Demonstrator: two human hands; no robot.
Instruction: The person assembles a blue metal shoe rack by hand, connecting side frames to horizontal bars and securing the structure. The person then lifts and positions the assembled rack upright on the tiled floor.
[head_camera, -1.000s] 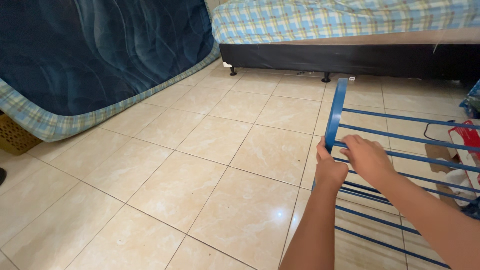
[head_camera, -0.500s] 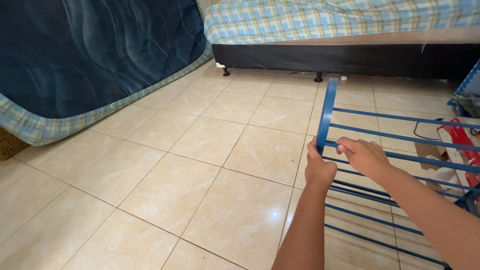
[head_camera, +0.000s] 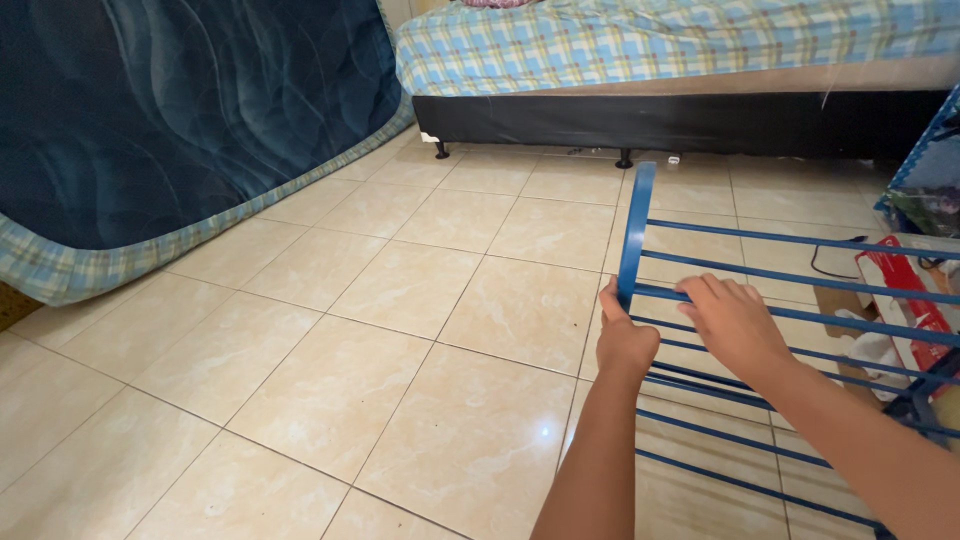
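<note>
A blue metal rack (head_camera: 637, 220) with long thin rods stretches from the middle of the view to the right edge, held above the tiled floor. My left hand (head_camera: 624, 343) is closed around the rack's thick curved end bar near its lower part. My right hand (head_camera: 733, 322) rests on top of the rods just right of that bar, with its fingers curled over one rod.
A dark blue mattress (head_camera: 180, 110) with a plaid edge leans at the left. A bed with plaid bedding (head_camera: 680, 45) and a black base stands at the back. A red and white package (head_camera: 900, 300) and white cloth lie at the right, under the rods.
The view has drifted so that the rack and both hands sit slightly further left. Both hands keep their places on the rack.
</note>
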